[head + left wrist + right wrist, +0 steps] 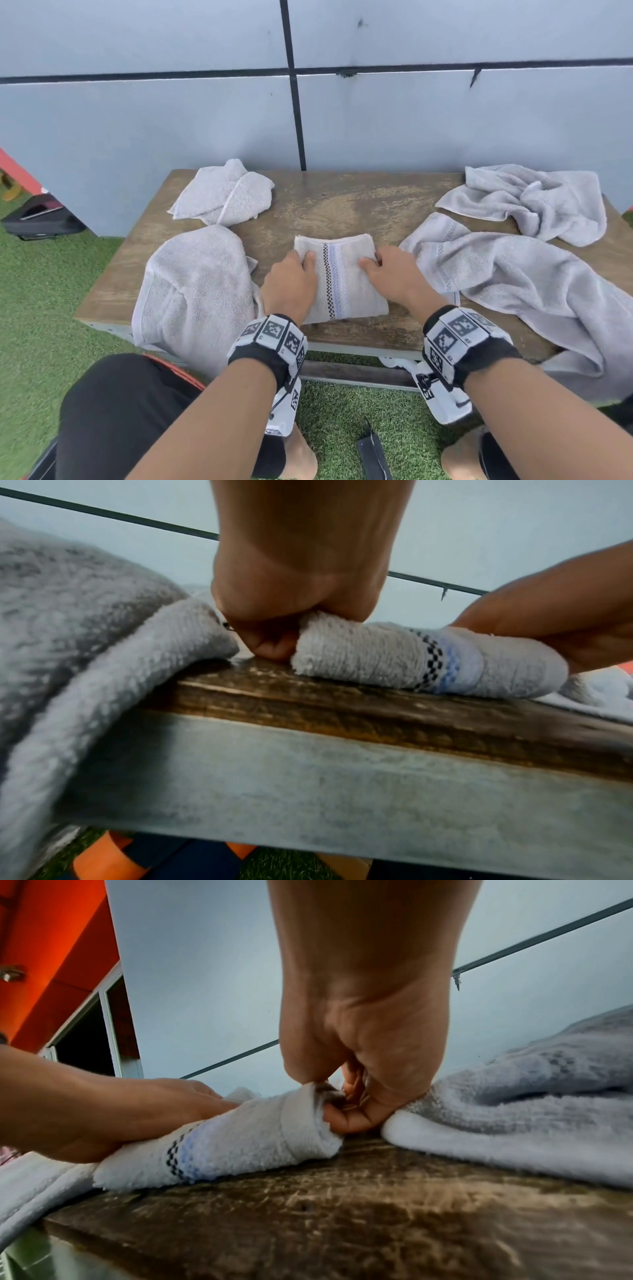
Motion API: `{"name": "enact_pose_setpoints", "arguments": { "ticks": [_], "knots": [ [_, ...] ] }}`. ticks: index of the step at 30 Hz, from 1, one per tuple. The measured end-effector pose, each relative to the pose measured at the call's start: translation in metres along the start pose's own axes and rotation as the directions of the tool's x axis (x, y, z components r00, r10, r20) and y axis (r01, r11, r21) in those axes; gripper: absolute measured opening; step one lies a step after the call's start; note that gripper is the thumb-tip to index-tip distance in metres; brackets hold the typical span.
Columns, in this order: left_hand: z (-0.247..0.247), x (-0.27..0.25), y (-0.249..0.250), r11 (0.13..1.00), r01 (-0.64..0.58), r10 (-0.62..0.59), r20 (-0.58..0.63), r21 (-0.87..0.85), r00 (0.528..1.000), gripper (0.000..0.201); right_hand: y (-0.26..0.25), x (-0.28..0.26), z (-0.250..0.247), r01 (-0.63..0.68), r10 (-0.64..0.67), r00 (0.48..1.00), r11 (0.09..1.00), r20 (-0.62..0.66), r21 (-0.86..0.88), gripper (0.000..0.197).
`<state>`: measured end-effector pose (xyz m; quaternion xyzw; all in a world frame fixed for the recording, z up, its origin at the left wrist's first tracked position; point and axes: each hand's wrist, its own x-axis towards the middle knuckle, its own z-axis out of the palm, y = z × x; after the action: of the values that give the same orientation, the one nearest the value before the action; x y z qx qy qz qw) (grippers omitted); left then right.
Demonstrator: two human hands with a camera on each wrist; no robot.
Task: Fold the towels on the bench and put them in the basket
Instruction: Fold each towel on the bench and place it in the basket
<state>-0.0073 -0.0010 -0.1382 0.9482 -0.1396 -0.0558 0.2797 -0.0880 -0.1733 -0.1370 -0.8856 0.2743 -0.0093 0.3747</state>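
Observation:
A small folded white towel (339, 277) with a black check and blue stripe lies in the middle of the wooden bench (342, 205). My left hand (301, 263) grips its left edge, thumb on top and fingers curled under, as the left wrist view (274, 637) shows. My right hand (373, 263) grips the right edge the same way (342, 1110). The towel (377, 658) (240, 1139) rests flat on the wood. An orange and blue woven basket (103, 859) shows below the bench's front edge, mostly hidden.
Loose grey towels lie around: one draped over the front left edge (195, 287), one at the back left (222, 195), a long one on the right (513, 284), a crumpled one at the back right (534, 202). A grey wall stands behind; a black bag (41, 219) sits on the grass.

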Motion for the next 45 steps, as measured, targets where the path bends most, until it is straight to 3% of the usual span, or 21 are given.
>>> {"name": "enact_pose_setpoints", "arguments": {
  "ticks": [12,16,18,19,21,23,24,26,28,31,34,36,39,41,43,45],
  "knots": [
    [-0.001,0.015,0.005,0.993,0.084,-0.086,0.024,0.087,0.996,0.063,-0.002,0.002,0.002,-0.054,0.052,0.998,0.997,-0.035,-0.049,0.038],
    [-0.003,0.018,0.002,0.989,0.095,-0.097,-0.016,-0.117,0.995,0.050,-0.003,0.002,0.000,-0.063,0.063,0.997,0.998,-0.045,0.013,0.033],
    [-0.005,0.011,0.000,0.958,0.010,-0.054,-0.145,-0.288,0.988,0.033,-0.011,-0.005,-0.003,-0.045,0.049,0.996,0.998,-0.081,0.049,0.031],
    [-0.006,0.005,0.001,0.949,-0.089,0.014,-0.243,-0.301,0.970,0.030,-0.016,-0.010,-0.003,-0.004,0.003,0.991,1.000,-0.136,-0.004,0.034],
    [-0.002,-0.008,-0.001,0.931,-0.321,0.243,-0.356,-0.177,0.902,0.030,-0.022,-0.019,0.000,0.148,-0.231,0.934,0.944,-0.271,-0.294,0.038],
    [0.007,-0.018,-0.004,0.889,-0.455,0.453,-0.209,0.039,0.867,0.036,-0.023,-0.024,0.007,0.298,-0.454,0.862,0.814,-0.225,-0.498,0.043],
    [0.013,-0.023,-0.005,0.874,-0.471,0.482,-0.084,0.115,0.872,0.043,-0.022,-0.024,0.011,0.357,-0.488,0.864,0.767,-0.124,-0.533,0.046],
    [0.022,-0.027,-0.008,0.880,-0.439,0.427,0.103,0.183,0.898,0.055,-0.017,-0.021,0.019,0.381,-0.410,0.909,0.752,0.070,-0.538,0.052],
    [0.025,-0.021,-0.011,0.872,-0.437,0.407,0.170,0.221,0.898,0.057,-0.013,-0.020,0.024,0.324,-0.295,0.945,0.772,0.143,-0.546,0.055],
    [0.015,-0.001,-0.014,0.817,-0.453,0.414,0.184,0.358,0.891,0.056,-0.026,-0.020,0.018,0.244,-0.239,0.966,0.698,0.103,-0.674,0.056],
    [-0.004,0.016,-0.013,0.847,-0.330,0.318,0.100,0.416,0.943,0.056,-0.047,-0.024,0.003,0.159,-0.197,0.980,0.628,0.043,-0.761,0.046],
    [-0.008,0.012,-0.008,0.878,-0.304,0.301,0.066,0.369,0.951,0.055,-0.052,-0.027,-0.001,0.168,-0.265,0.964,0.655,-0.016,-0.736,0.035],
    [0.000,-0.007,-0.005,0.924,-0.318,0.301,0.110,0.212,0.947,0.057,-0.038,-0.029,0.007,0.316,-0.483,0.870,0.696,-0.095,-0.645,0.028],
    [0.012,-0.018,-0.010,0.933,-0.309,0.284,0.153,0.186,0.947,0.060,-0.025,-0.030,0.020,0.417,-0.476,0.879,0.737,0.030,-0.531,0.042],
    [0.017,-0.020,-0.014,0.933,-0.296,0.272,0.140,0.203,0.952,0.061,-0.012,-0.032,0.032,0.400,-0.371,0.916,0.800,0.155,-0.447,0.054],
    [0.018,-0.018,-0.017,0.930,-0.311,0.287,0.141,0.198,0.948,0.060,-0.004,-0.033,0.036,0.360,-0.322,0.933,0.832,0.161,-0.422,0.058]
  ]
}}
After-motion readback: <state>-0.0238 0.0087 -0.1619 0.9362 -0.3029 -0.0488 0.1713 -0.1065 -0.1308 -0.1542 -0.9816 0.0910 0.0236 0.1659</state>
